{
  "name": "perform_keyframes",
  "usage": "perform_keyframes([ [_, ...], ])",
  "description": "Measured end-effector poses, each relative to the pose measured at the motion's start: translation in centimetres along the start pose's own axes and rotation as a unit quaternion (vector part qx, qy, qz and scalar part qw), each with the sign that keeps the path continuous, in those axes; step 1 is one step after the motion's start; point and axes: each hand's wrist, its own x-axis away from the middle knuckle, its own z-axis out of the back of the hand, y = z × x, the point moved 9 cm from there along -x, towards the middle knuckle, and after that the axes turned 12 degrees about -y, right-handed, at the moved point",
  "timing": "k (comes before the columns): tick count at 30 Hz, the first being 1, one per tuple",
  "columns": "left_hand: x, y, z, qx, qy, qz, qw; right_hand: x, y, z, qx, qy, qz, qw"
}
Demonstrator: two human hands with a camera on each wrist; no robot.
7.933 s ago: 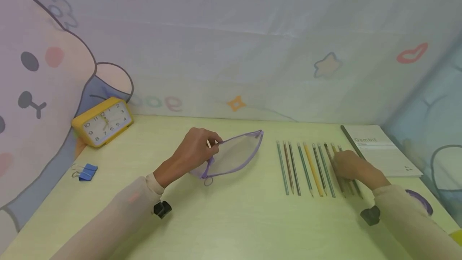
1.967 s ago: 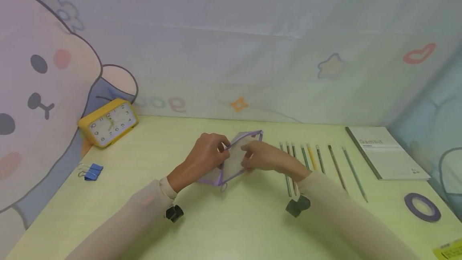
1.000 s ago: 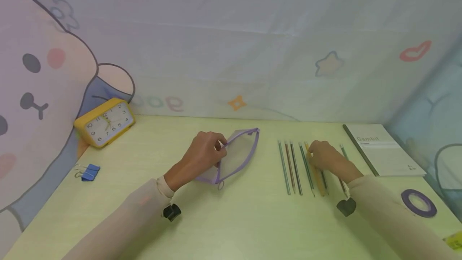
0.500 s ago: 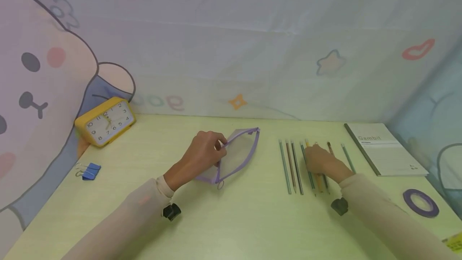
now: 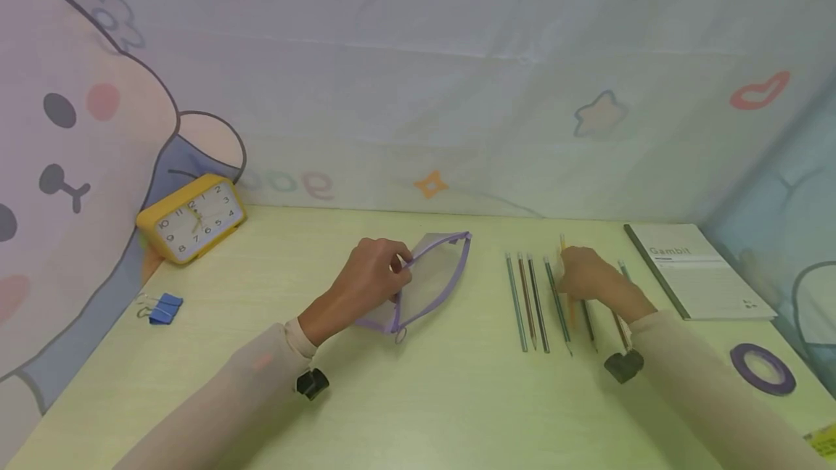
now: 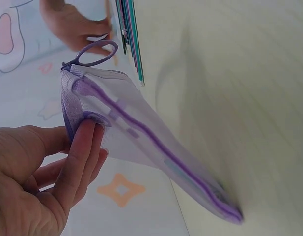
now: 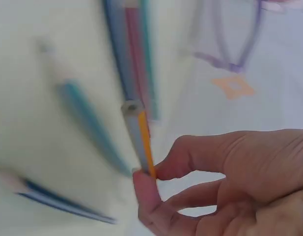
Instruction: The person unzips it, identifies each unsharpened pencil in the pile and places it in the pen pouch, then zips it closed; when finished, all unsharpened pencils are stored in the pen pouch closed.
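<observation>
My left hand (image 5: 366,274) pinches the rim of a translucent mesh zip pouch (image 5: 431,278) with purple edging, keeping its mouth spread. In the left wrist view the zipper's ring pull (image 6: 97,53) stands above my fingers, and a teal streak shows through the mesh. My right hand (image 5: 597,278) pinches a yellow pencil (image 7: 144,140) between thumb and fingers, its blunt end toward the right wrist camera. Left of this hand lie a green pencil (image 5: 558,307) and a close group of three pencils (image 5: 527,303). A dark pencil (image 5: 589,325) lies beneath it, others partly hidden by the right arm.
At the right lie a Gambit notebook (image 5: 705,274), a purple tape roll (image 5: 741,365) and a yellow item (image 5: 824,441) at the frame edge. A yellow clock (image 5: 192,220) and a blue binder clip (image 5: 165,308) are at the left. A printed cloth (image 5: 418,78) hangs behind the table.
Several pencils have left the row's right part since the oldest frame. My right hand has gone from the pouch back to the pencils and raised the yellow pencil. My left hand keeps its hold.
</observation>
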Motion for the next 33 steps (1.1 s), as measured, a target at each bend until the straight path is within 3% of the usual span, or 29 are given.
perform_keyframes([
  [4, -0.1, 0.1, 0.0, 0.0, -0.001, 0.003, 1.0, 1.9, -1.5, 2.6, -0.075, 0.026, 0.036, 0.996],
  [8, -0.1, 0.2, -0.2, -0.002, -0.001, 0.006, 1.0, 3.8, -4.4, 3.1, -0.2, 0.014, 0.119, 0.972],
  [12, -0.2, 0.3, -0.3, -0.004, -0.001, 0.005, 1.0, 3.9, -7.9, 0.7, -0.291, -0.068, 0.181, 0.937],
  [15, -0.3, 0.4, -0.4, -0.002, -0.002, 0.004, 1.0, 2.9, -10.0, -1.7, -0.335, -0.127, 0.201, 0.912],
  [18, -0.4, 0.5, -0.6, 0.001, -0.005, 0.004, 1.0, 1.4, -11.6, -3.6, -0.367, -0.16, 0.215, 0.891],
  [21, -0.4, 0.3, -0.6, 0.0, -0.008, 0.007, 0.9999, -0.5, -12.7, -4.5, -0.368, -0.157, 0.212, 0.892],
  [26, -0.5, 0.3, -0.7, 0.002, -0.013, 0.014, 0.9998, -3.5, -13.6, -4.8, -0.341, -0.114, 0.201, 0.911],
  [33, -0.8, 0.4, -0.9, 0.01, -0.02, 0.012, 0.9997, -5.5, -15.1, -4.1, -0.321, -0.058, 0.204, 0.923],
])
